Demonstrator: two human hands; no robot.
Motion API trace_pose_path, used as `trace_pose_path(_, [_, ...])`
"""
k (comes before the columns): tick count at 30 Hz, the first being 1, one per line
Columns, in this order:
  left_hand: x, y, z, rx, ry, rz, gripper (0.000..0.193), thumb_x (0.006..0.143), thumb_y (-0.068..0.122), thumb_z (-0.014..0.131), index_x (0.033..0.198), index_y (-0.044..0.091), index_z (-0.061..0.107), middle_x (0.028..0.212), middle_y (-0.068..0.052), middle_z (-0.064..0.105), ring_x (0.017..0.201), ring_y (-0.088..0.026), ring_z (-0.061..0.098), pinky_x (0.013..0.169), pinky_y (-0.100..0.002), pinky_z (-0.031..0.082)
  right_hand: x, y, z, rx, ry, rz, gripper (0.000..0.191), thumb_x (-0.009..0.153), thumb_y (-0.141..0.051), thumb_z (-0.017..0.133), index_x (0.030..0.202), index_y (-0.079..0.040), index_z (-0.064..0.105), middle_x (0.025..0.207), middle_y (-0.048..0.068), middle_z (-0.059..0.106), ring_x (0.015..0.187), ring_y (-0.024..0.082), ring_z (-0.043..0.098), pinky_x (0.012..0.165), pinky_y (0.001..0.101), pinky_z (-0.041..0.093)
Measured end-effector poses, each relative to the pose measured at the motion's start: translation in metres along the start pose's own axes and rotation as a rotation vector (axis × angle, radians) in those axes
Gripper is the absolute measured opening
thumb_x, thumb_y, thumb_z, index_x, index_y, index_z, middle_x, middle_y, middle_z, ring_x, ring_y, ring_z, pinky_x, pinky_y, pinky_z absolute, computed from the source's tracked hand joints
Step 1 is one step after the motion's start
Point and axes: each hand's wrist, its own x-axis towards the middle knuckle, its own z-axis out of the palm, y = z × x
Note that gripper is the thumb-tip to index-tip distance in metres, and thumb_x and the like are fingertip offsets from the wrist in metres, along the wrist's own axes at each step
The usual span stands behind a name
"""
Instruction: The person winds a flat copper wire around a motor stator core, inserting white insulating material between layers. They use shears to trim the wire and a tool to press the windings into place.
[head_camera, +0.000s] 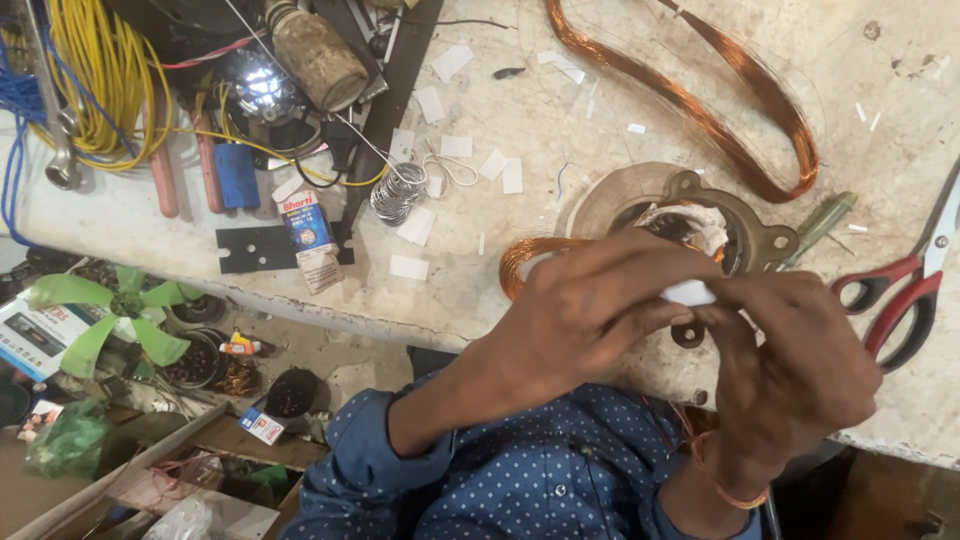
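Both hands, left (590, 300) and right (790, 360), pinch a white slip (688, 292) over the stator (680, 215), folding it; scissors (915, 285) right of stator.

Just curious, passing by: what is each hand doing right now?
Left hand: fingers pinched shut on a small white piece.
Right hand: fingers pinched shut on the same white piece, above the motor stator.

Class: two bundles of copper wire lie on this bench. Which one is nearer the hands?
The small copper wire coil just beside the left hand; the long copper wire loop lies farther up the bench.
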Motion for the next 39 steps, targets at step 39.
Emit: trace_pose_path(39, [0.036,-0.033,0.013,0.869,-0.294,0.278,0.014,0.081,0.005,0.077,0.070,0.000,0.069,0.098,-0.005,0.062,0.091,-0.018,0.064,0.063,-0.030,0.058,0.004,0.008,0.024,0.181,0.036,0.347,0.021,0.102,-0.001,0.071,0.123,-0.003,0.070,0.139,0.012,0.055,0.132,0.021,0.058,0.111,0.0308,0.055])
